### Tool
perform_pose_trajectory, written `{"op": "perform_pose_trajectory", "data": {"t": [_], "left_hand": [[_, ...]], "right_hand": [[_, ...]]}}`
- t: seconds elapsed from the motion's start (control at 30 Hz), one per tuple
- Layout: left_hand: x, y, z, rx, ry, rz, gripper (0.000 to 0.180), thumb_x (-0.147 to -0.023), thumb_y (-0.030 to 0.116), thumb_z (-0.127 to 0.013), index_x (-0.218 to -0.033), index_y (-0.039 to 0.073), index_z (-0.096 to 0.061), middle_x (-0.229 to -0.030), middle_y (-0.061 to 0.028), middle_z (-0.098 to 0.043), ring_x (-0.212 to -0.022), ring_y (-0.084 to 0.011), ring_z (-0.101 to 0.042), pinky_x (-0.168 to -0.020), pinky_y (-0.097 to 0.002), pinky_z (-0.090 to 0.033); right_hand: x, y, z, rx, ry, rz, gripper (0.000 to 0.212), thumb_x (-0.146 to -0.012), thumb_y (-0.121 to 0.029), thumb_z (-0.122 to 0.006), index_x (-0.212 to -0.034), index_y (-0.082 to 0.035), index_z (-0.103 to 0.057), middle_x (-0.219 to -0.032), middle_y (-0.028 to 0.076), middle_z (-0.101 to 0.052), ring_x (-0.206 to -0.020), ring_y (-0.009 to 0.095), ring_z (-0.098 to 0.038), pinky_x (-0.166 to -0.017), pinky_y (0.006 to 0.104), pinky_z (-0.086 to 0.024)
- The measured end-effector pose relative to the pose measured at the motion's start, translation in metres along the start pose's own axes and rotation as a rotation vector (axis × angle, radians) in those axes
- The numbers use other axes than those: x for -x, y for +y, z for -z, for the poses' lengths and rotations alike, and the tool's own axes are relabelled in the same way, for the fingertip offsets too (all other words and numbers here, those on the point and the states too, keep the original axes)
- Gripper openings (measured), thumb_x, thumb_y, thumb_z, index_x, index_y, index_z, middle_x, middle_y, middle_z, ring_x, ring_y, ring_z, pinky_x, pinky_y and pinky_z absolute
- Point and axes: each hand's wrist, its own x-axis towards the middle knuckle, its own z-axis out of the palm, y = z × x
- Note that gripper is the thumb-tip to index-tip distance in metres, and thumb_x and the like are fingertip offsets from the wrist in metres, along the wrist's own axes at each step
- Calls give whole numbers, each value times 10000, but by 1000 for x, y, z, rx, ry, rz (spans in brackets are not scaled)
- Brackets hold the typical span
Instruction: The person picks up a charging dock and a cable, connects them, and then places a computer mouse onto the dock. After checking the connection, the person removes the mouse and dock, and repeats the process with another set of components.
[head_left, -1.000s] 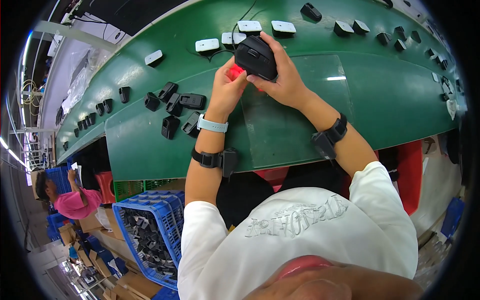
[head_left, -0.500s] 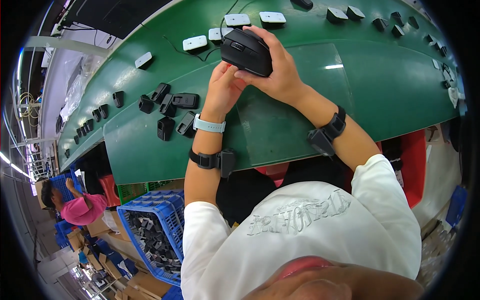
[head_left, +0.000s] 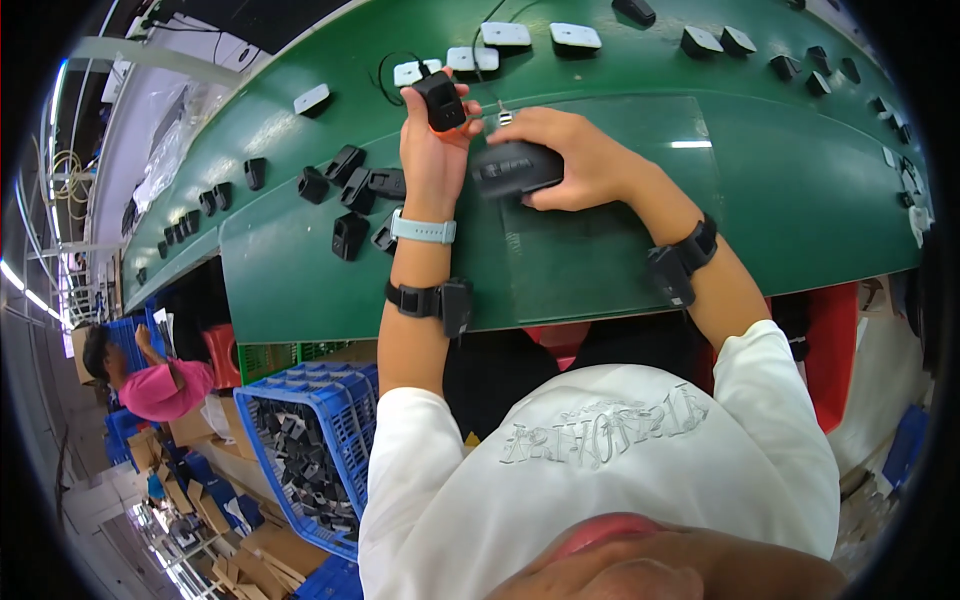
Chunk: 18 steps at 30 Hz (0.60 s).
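Observation:
My left hand (head_left: 430, 155) is closed around a small black boxy device (head_left: 440, 102) with a square recess in its face. A thin black cable (head_left: 420, 62) runs to its top end. To the right, my right hand (head_left: 590, 160) grips a rounded black mouse-shaped device (head_left: 517, 170), slightly blurred, tilted above the green table (head_left: 600, 240). A metal cable plug (head_left: 505, 118) shows by the right hand's fingertips; whether they touch it I cannot tell. The two devices are apart.
Several black blocks (head_left: 355, 190) cluster left of my left wrist. White-topped blocks (head_left: 575, 38) line the far side, with more black pieces (head_left: 785, 68) at far right. A blue crate (head_left: 345, 410) of black parts stands below the table's left edge. A person in pink (head_left: 168, 390) is farther left.
My hands have moved apart. The right hand has drawn the rounded device lower and turned it; the left hand now shows the small boxy device with its cable. The metal plug has come into view.

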Motion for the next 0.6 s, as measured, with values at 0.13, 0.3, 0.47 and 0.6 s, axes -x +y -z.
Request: {"op": "perform_pose_trajectory", "data": {"t": [0.13, 0.3, 0.47, 0.6], "left_hand": [[0, -1, 3, -78, 52, 13, 628, -1028, 592, -405, -1125, -10, -561, -978, -148, -644, -672, -191, -550, -560, -278, -404], [2, -2, -1, -44, 28, 57, 498, -1062, 494, -439, -1033, 14, -568, -876, -147, -656, -606, -179, -534, -528, -271, -395], [16, -10, -29, -477, 30, 125, 210, -978, 270, -649, -980, 67, -596, -818, -37, -645, -642, -78, -576, -472, -203, -403], [14, -8, -27, -459, -7, 116, 199, -946, 243, -707, -971, 81, -594, -798, -5, -626, -634, -40, -551, -473, -184, -397]], "right_hand": [[5, 17, -3, 157, -249, 83, 633, -556, -165, -751, -1175, -62, -665, -1115, 125, -624, -1061, 337, -558, -986, 417, -476], [0, 10, 3, 126, -138, 49, 610, -655, -217, -854, -1204, -70, -634, -1140, 91, -625, -1081, 294, -567, -969, 379, -460], [-3, 15, -6, -141, 290, -116, 549, -786, -117, -840, -1267, -48, -583, -1180, 47, -634, -1058, 155, -584, -936, 308, -456], [-5, 17, -3, -326, 136, -252, 511, -806, -73, -814, -1259, -22, -582, -1185, 30, -631, -1073, 135, -586, -974, 311, -457]]}}
